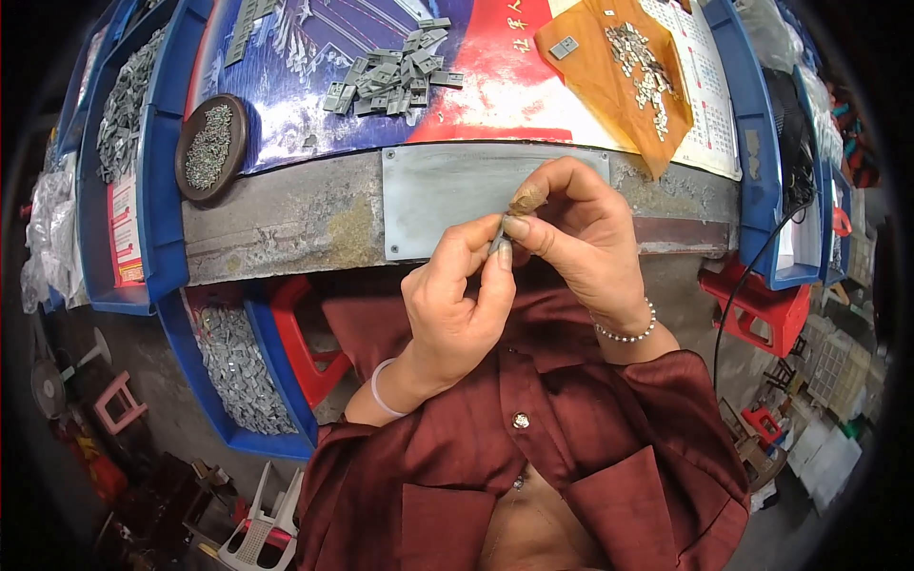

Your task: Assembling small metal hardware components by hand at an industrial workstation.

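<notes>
The left forearm [381, 392] angles up and rightward, the right forearm [652, 341] up and leftward, so the hands sit close together. The left hand [459, 303] pinches with its thumb extended upward; the right hand [598, 247] pinches too, its index finger [560, 177] arched above its thumb [552, 245].

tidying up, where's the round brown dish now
In the head view, the round brown dish sits toward the left end of the bench, just right of the upper-left blue bin.

Maroon shirt [452, 466], blue bin [164, 190], amber sheet [594, 84], grey parts [392, 80]; the half-hidden held piece [498, 242] seems grey.
</notes>
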A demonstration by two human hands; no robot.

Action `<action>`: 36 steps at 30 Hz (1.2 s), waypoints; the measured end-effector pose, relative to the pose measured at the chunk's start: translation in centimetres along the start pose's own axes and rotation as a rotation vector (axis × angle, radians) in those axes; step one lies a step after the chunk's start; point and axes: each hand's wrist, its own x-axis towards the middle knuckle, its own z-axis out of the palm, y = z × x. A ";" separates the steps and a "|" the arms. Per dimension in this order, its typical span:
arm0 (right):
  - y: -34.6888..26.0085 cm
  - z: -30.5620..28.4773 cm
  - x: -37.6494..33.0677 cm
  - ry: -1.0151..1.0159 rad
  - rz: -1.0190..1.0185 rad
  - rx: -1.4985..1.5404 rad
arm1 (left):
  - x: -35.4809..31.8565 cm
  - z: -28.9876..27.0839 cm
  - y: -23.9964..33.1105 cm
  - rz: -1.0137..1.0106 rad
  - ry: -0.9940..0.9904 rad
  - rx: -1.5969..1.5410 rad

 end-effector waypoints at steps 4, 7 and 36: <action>0.2 -0.2 0.0 -0.011 -0.013 -0.029 | 0.0 -0.3 0.0 -0.185 -0.041 -0.207; -0.3 -0.3 0.1 -0.021 0.050 0.008 | 0.2 -1.1 0.5 -0.334 -0.108 -0.310; -0.3 0.3 -0.2 0.002 0.110 0.029 | 0.5 -2.7 1.4 -0.519 -0.147 -0.479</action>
